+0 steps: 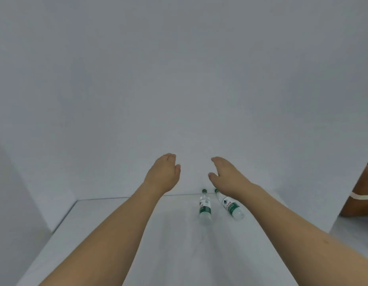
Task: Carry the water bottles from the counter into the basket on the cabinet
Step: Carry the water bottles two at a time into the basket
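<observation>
Neither grip holds anything: the left hand (163, 172) and the right hand (226, 174) reach out above the white desk (121, 234), fingers relaxed and loosely spread, palms turned toward each other. Two water bottles with green caps and labels lie on their sides near the desk's far edge by the wall: the left bottle (205, 207) and, just beside it, the right bottle (230, 206), partly under the right wrist.
</observation>
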